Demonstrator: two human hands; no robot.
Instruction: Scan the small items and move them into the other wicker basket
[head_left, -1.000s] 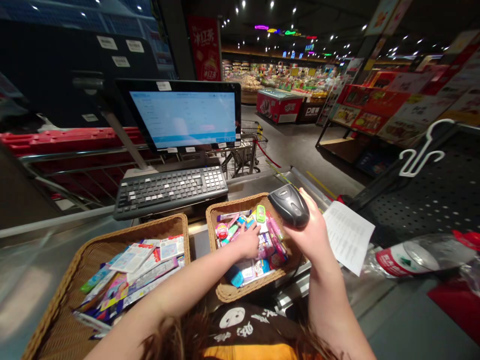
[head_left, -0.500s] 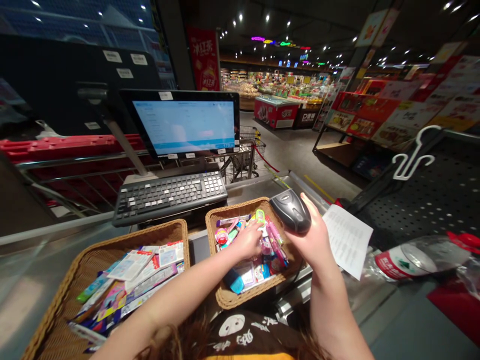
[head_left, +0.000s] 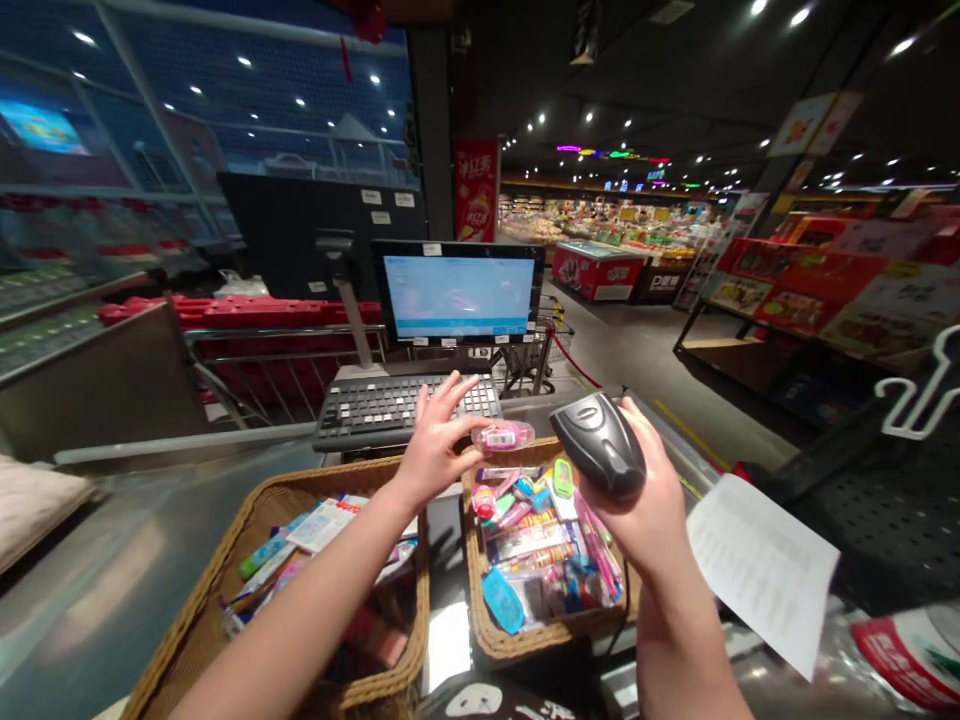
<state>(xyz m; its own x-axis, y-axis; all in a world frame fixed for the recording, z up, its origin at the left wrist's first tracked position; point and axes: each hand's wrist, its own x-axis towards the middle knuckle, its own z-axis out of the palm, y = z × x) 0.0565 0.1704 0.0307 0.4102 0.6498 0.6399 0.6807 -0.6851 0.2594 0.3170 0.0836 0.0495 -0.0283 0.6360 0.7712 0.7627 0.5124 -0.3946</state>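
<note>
My left hand (head_left: 442,445) pinches a small clear-and-pink package with a barcode label (head_left: 504,436) between thumb and finger, its other fingers spread over the keyboard (head_left: 375,405). In my right hand (head_left: 649,490) is a black barcode scanner (head_left: 600,445), its head turned toward the left above the right basket. That wicker basket (head_left: 517,648) holds several small colourful packaged goods, among them a blue item (head_left: 502,600) and a green-framed one (head_left: 562,478). Under my left forearm stands a larger wicker basket (head_left: 225,545) with flat packets (head_left: 322,525), partly hidden by the arm.
A lit monitor (head_left: 461,295) stands behind the keyboard. To the right lie a white printed sheet (head_left: 765,560) and a bottle with a red label (head_left: 900,655). White hooks (head_left: 919,400) hang at the far right. A shopping cart (head_left: 559,345) stands beyond the counter.
My left hand has come up out of the right basket, holding the pink package. My right hand still grips the scanner. The whole view has swung left.
</note>
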